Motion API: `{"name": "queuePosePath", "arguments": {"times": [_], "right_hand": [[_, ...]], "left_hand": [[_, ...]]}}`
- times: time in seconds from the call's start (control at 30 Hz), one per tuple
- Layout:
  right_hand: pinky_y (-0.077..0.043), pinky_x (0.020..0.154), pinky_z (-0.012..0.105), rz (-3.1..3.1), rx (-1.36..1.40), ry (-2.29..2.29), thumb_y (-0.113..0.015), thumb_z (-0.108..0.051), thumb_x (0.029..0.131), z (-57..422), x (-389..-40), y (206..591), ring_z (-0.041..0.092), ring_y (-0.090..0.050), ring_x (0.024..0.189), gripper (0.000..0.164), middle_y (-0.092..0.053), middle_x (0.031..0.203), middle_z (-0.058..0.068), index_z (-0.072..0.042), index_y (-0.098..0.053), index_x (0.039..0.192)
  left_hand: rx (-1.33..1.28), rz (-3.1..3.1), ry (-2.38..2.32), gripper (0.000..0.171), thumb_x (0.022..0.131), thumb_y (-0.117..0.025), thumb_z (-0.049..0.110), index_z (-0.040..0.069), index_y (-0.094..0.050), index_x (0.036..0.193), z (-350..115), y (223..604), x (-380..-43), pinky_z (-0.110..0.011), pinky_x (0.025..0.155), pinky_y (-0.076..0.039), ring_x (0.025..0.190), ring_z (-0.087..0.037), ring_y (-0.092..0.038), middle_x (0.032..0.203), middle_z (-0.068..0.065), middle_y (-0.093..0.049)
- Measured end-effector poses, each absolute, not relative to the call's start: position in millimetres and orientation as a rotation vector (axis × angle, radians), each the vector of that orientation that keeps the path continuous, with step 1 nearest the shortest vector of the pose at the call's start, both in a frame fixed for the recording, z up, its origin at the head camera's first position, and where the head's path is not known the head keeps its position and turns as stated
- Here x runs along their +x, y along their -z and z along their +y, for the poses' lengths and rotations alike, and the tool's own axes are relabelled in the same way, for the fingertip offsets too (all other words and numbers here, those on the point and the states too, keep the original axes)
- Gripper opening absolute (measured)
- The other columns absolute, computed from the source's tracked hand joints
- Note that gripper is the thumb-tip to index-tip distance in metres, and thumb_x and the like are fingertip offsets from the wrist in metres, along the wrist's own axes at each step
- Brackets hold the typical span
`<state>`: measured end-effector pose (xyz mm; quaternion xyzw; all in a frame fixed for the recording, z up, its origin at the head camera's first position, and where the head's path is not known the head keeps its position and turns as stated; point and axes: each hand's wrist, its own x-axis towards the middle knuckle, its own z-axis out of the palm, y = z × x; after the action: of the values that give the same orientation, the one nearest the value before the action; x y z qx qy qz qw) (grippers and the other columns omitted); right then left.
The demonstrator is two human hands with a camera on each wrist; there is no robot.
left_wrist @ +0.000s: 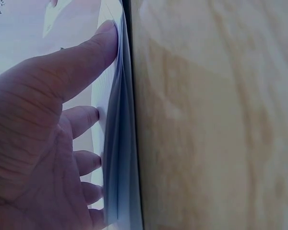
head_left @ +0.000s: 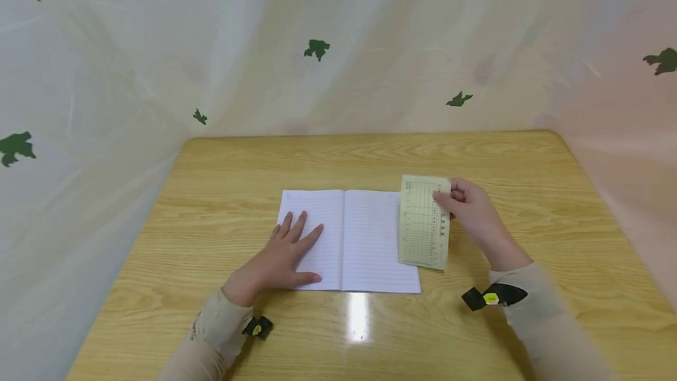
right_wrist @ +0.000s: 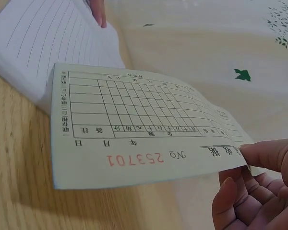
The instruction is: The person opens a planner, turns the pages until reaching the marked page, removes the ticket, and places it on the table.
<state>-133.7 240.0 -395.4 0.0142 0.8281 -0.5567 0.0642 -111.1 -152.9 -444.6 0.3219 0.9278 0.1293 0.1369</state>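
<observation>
An open lined notebook (head_left: 370,234) lies flat on the table, its centre fold running away from me. My left hand (head_left: 285,254) rests on the left page with fingers spread. In the left wrist view its fingertips (left_wrist: 108,40) touch the paper by the notebook's edge. Between thumb and fingers, my right hand (head_left: 471,210) pinches a pale green receipt slip (head_left: 423,228) by one edge. The slip hangs over the outer part of the right page. In the right wrist view, the printed grid and a red number show on the slip (right_wrist: 134,115), which bends slightly.
The wooden table (head_left: 211,193) has a shiny light patch in front of the notebook. A pale curtain (head_left: 370,46) with green leaf and bird shapes stands behind and at both sides. Each sleeved wrist carries a black strap (head_left: 494,297).
</observation>
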Motion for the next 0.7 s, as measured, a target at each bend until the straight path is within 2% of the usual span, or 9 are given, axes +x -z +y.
{"name": "queuePosePath", "arguments": {"times": [0.23, 0.37, 0.57, 0.7], "right_hand": [[-0.052, 0.065, 0.027, 2.51, 0.084, 1.645, -0.058, -0.026, 0.099, 269.5, -131.0, 407.8, 0.011, -0.06, 0.074, 0.035, -0.068, 0.089, 0.004, 0.005, -0.054, 0.114], [-0.051, 0.063, 0.026, 2.51, 0.118, 1.61, -0.057, -0.027, 0.1, 280.9, -128.3, 412.1, 0.01, -0.058, 0.073, 0.038, -0.065, 0.087, 0.002, 0.006, -0.053, 0.117], [-0.051, 0.062, 0.027, 2.542, 0.17, 1.503, -0.056, -0.027, 0.1, 291.4, -126.1, 418.8, 0.01, -0.055, 0.071, 0.038, -0.062, 0.085, 0.005, 0.007, -0.053, 0.118], [-0.047, 0.059, 0.026, 2.657, 0.154, 1.341, -0.057, -0.027, 0.1, 295.6, -125.7, 426.6, 0.014, -0.054, 0.07, 0.033, -0.062, 0.085, 0.009, 0.005, -0.057, 0.112]], "left_hand": [[0.891, 2.671, -0.383, 0.094, 0.084, -0.064, 0.061, 0.018, -0.023, 0.156, -152.8, 445.0, -111.2, -0.067, 0.111, -0.009, 0.143, -0.05, 0.006, 0.159, -0.025, -0.001], [0.885, 2.668, -0.386, 0.094, 0.084, -0.065, 0.061, 0.018, -0.023, 0.156, -152.9, 444.8, -111.2, -0.067, 0.111, -0.009, 0.143, -0.05, 0.006, 0.159, -0.025, -0.001], [0.902, 2.675, -0.396, 0.093, 0.084, -0.065, 0.06, 0.016, -0.025, 0.156, -152.3, 443.8, -110.8, -0.069, 0.11, -0.011, 0.142, -0.052, 0.004, 0.159, -0.026, -0.003], [0.904, 2.678, -0.4, 0.093, 0.084, -0.065, 0.06, 0.016, -0.025, 0.156, -151.9, 443.4, -110.7, -0.068, 0.11, -0.011, 0.142, -0.052, 0.004, 0.159, -0.027, -0.003]]}}
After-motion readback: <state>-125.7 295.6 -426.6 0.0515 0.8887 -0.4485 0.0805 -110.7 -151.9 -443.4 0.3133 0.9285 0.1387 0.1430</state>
